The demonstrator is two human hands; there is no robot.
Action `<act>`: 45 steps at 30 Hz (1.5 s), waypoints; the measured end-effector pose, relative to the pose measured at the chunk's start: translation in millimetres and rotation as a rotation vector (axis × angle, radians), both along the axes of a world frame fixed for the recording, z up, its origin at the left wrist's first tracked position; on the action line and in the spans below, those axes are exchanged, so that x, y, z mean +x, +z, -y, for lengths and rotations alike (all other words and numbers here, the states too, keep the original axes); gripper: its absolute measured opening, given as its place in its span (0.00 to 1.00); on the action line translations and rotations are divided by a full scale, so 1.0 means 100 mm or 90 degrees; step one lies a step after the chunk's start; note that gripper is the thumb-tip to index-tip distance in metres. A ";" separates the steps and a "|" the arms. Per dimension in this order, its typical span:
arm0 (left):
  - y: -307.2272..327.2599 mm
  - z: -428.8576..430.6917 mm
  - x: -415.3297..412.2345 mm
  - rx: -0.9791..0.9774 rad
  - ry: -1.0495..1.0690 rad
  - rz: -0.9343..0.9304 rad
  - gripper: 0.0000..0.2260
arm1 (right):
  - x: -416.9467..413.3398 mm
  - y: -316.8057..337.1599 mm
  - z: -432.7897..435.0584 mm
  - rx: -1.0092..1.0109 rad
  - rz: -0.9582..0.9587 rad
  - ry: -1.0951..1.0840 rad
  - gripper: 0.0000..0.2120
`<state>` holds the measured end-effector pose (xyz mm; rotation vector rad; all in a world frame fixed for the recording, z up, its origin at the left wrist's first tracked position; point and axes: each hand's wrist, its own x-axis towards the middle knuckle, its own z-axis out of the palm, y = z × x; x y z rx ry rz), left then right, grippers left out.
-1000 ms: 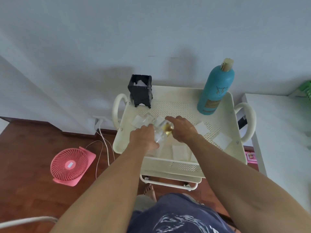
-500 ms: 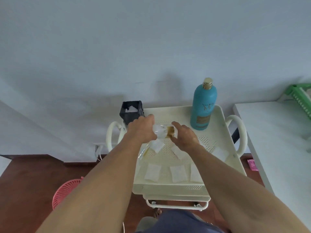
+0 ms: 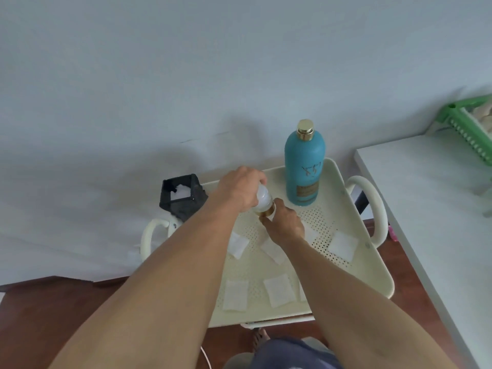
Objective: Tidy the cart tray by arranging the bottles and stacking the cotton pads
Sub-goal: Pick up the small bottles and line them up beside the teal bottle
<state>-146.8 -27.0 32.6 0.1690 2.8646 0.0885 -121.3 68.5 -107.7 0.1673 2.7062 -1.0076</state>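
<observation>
A small clear bottle (image 3: pixel 263 202) with a gold band is held above the back of the cream cart tray (image 3: pixel 372 272). My left hand (image 3: pixel 241 191) grips its upper part, and my right hand (image 3: pixel 285 226) holds its gold end from below. A tall teal bottle (image 3: pixel 304 169) with a gold cap stands upright at the tray's back right corner. Several square white cotton pads lie scattered flat on the tray, among them one at the right (image 3: pixel 343 246) and two near the front (image 3: pixel 235 295) (image 3: pixel 279 290). Some pads are partly hidden by my arms.
A black holder (image 3: pixel 182 197) with white cotton inside sits at the tray's back left corner. A white table (image 3: pixel 436 214) stands to the right with a green rack (image 3: pixel 468 123) on it. The cart stands against a pale wall; wooden floor lies below.
Both hands have carried the small bottle from the tray's front middle to its back, close to the teal bottle. The camera has tilted up and shifted.
</observation>
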 end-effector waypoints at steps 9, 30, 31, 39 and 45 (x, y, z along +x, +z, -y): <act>-0.11 -0.01 -0.11 0.011 -0.033 -0.005 0.24 | -0.06 -0.02 0.01 0.014 0.026 -0.001 0.22; -0.30 0.81 1.01 0.072 0.267 0.059 0.28 | 0.30 0.46 0.25 0.062 -0.060 0.220 0.12; -0.34 0.85 1.08 0.071 0.281 0.063 0.28 | 0.33 0.46 0.30 0.066 -0.071 0.244 0.13; -0.56 1.06 1.55 0.046 0.373 0.125 0.28 | 0.47 0.41 0.66 0.130 -0.090 0.430 0.26; -0.70 1.11 1.68 0.042 0.423 0.139 0.25 | 0.52 0.29 0.78 0.139 -0.064 0.471 0.25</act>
